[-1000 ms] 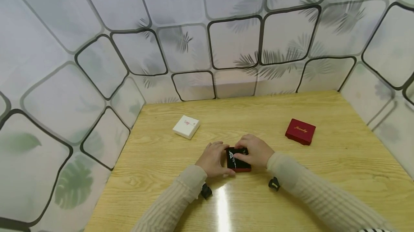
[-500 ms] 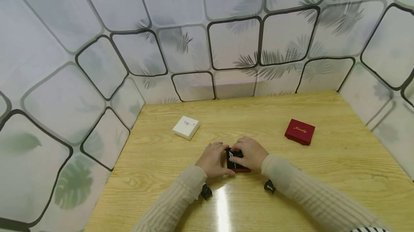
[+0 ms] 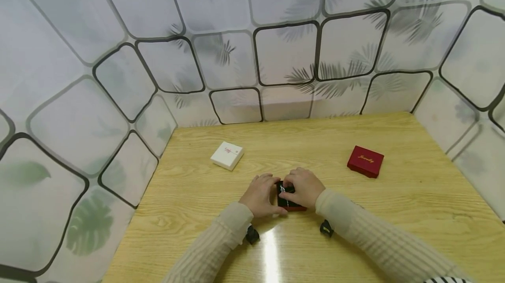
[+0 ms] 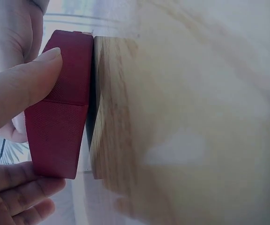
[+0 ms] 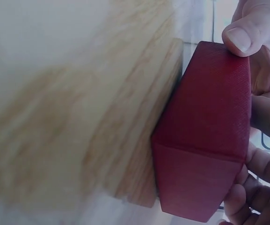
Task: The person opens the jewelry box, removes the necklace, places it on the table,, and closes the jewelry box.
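A small red jewelry box (image 3: 296, 208) with a black insert (image 3: 293, 203) sits without its lid on the table. My left hand (image 3: 258, 196) grips its left side, thumb at the near corner and fingers at the far one; the left wrist view shows the thumb (image 4: 36, 77) pressing the red wall. A slender silver jewelry piece (image 3: 282, 190) lies on the insert. Over the box, my right hand (image 3: 304, 188) curls down and its thumb and fingers pinch at the silver piece's upper part. That hand hides the right part of the insert.
A white box (image 3: 227, 155) with red lettering stands at the back left. A dark red box (image 3: 365, 161) marked "Jewelry" lies at the right. The wooden table (image 3: 189, 164) meets patterned walls (image 3: 284, 63) at its back and sides.
My right hand has shifted slightly left and lower over the insert, covering more of its right side. The left hand and the red box stay nearly where they were.
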